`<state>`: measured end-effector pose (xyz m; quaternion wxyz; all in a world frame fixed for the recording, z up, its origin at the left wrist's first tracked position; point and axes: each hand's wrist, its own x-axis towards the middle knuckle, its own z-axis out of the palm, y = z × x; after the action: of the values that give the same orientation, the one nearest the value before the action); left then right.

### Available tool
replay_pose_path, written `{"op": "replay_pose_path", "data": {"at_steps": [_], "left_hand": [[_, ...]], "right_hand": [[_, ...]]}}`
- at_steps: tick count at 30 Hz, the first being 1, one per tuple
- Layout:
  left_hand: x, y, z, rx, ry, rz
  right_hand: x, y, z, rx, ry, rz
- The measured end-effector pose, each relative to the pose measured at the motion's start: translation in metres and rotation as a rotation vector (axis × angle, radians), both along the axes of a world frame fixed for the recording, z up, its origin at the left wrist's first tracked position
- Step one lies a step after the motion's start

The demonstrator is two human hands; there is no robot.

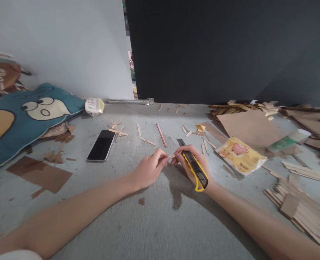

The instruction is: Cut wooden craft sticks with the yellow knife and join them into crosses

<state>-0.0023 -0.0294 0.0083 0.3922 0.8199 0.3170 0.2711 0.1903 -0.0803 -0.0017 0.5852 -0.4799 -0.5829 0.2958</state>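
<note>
Two-handed | pinching small pale piece (172,156) with left grip (149,169) and right grip (184,163) | also clasping yellow utility knife (196,168) in latter

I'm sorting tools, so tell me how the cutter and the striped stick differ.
The cutter is yellow and black; the striped stick is reddish and pale. The cutter sits in the right hand; the stick lies on the table. Both are elongated.
</note>
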Motion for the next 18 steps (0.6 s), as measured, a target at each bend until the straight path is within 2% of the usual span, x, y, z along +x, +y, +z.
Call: {"op": "replay_pose_path", "data": {"at_steps": [5,12,15,18], "left_hand": [[-0.001,0.001,-0.003,0.054,0.037,0.083],[-0.002,0.000,-0.005,0.184,0.110,0.113],[-0.005,0.001,-0.010,0.425,0.193,0.117],[-0.008,0.002,-0.012,0.760,0.299,0.038]], "right_hand": [[0.000,0.001,-0.004,-0.031,0.032,0.016],[-0.001,0.001,-0.006,-0.059,0.025,0.013],[-0.001,0.000,-0.004,-0.064,0.027,0.015],[-0.001,0.000,-0.003,-0.064,0.023,0.023]]}}
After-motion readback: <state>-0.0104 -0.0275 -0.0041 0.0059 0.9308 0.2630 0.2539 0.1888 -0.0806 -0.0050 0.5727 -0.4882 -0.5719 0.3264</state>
